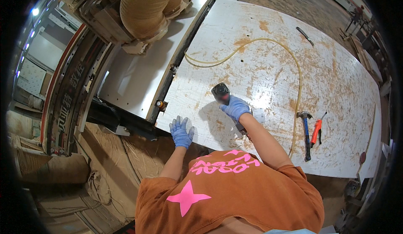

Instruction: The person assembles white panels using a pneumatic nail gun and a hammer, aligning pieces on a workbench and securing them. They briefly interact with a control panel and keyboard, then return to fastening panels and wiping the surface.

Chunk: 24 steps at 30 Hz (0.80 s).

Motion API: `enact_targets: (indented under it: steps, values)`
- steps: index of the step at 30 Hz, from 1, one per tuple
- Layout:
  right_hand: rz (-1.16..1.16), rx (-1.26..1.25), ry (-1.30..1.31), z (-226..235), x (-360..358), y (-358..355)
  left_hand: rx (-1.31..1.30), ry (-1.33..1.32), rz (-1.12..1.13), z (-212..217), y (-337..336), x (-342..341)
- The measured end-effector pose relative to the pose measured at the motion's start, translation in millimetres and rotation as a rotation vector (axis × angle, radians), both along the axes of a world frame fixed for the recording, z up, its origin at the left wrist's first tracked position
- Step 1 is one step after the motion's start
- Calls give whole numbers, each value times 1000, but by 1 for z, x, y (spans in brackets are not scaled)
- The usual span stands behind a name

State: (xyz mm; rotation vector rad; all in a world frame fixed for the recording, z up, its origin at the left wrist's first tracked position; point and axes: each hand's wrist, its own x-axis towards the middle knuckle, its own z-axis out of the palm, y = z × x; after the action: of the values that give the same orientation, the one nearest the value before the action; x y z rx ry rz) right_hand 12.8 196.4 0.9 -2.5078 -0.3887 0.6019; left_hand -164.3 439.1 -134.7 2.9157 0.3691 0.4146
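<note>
My right hand [236, 108], in a blue glove, is closed round the grip of a black cordless power tool [221, 92]. The tool's wide head points away from me over the scratched white tabletop [268, 79]. What is at its working end cannot be made out. My left hand [181, 133], also gloved in blue, lies flat with its fingers spread at the table's near left edge. A small white printed paper [259, 115] lies just right of my right wrist.
Right of my right arm lie a blue-handled hammer [306, 135] and an orange-red air blow gun [316, 131]. A yellowish hose [299, 79] curves across the table. A dark slim hand tool [305, 36] lies farther back. A machine with a large tan duct [145, 9] stands at left.
</note>
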Motion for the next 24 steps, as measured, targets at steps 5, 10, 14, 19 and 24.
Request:
enact_targets:
  steps: [5, 10, 14, 19, 24]
  values:
    - [-1, -11, 7, 2, -1, 0, -6, -5, 3, -2, 0, -1]
    - [-13, 26, -13, -6, 0, 0, -3, -4, 0, -3, 0, -1]
    - [5, 29, 29, 2, 1, -1, 9, -11, -1, -5, 2, 1]
    - [2, -3, 25, 8, 0, -1, 0, -45, 0, -2, 0, -2]
    - [-21, 9, -6, 3, 1, 1, 12, -89, -3, -5, -1, -2]
